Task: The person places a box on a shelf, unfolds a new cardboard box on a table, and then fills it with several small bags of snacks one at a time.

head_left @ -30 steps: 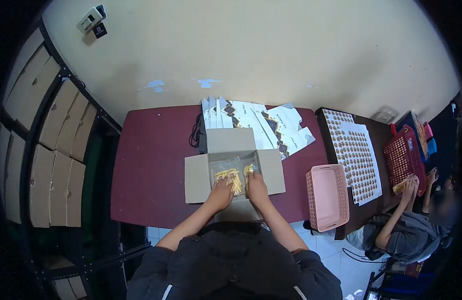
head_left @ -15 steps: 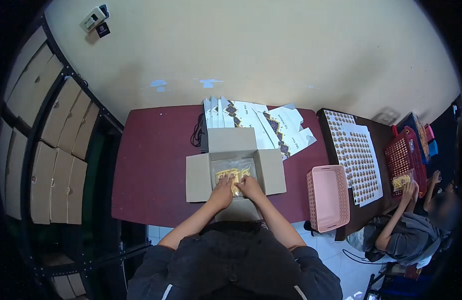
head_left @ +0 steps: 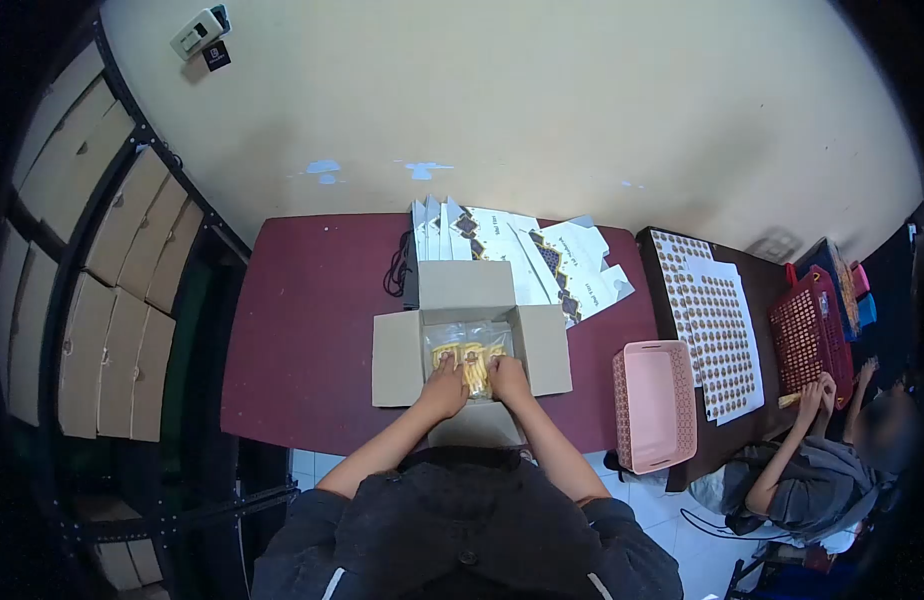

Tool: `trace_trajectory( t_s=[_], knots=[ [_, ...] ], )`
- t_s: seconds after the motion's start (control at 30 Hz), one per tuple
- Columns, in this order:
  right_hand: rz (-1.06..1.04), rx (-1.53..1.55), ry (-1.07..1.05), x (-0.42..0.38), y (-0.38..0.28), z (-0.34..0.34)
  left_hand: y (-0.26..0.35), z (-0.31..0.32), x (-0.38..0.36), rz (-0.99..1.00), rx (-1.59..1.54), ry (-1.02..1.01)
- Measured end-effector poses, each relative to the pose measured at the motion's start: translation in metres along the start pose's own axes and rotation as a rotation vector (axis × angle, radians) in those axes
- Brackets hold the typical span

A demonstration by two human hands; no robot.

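An open cardboard box [head_left: 395,355] stands on the table in front of me, its flaps folded outward. Inside lie several clear plastic packets of yellow stick-shaped snacks [head_left: 474,368], side by side. My left hand [head_left: 444,391] reaches over the near wall, its fingers closed on the left packet. My right hand [head_left: 509,381] is closed at the right packet, with some fingertips hidden between packet and box wall. The middle packet, with a small round label, shows between my hands.
Printed white card sleeves [head_left: 502,230] lie behind the box on the maroon table [head_left: 302,320]. To the right are a pink basket [head_left: 657,405], sticker sheets [head_left: 717,335] and a red basket [head_left: 812,320] beside a seated co-worker [head_left: 822,485]. Shelves with cardboard boxes [head_left: 107,355] stand left.
My hands have moved apart from over the middle packet to the left and right ones, so more of the packets shows. The co-worker's packet has dropped lower, mostly out of sight.
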State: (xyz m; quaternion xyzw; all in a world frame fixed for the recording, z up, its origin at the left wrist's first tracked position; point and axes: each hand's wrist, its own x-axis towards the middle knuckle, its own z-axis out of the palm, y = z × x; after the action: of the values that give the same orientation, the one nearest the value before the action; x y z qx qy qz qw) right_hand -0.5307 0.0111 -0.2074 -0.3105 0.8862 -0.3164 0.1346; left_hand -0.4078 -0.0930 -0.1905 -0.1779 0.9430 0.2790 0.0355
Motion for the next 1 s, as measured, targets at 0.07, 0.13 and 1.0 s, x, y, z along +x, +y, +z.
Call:
trace_trajectory(
  t_s=[0.07, 0.13, 1.0],
  knots=[
    [0.003, 0.061, 0.034, -0.001, -0.002, -0.005, 0.007, -0.008, -0.002, 0.011, -0.059, 0.038],
    [-0.093, 0.027, 0.078, -0.001, -0.004, -0.009, 0.004, -0.004, 0.001, 0.081, 0.001, 0.056],
    [-0.368, -0.054, -0.194, -0.001, -0.045, 0.015, 0.000, -0.018, -0.029, -0.035, 0.479, 0.112]
  ],
)
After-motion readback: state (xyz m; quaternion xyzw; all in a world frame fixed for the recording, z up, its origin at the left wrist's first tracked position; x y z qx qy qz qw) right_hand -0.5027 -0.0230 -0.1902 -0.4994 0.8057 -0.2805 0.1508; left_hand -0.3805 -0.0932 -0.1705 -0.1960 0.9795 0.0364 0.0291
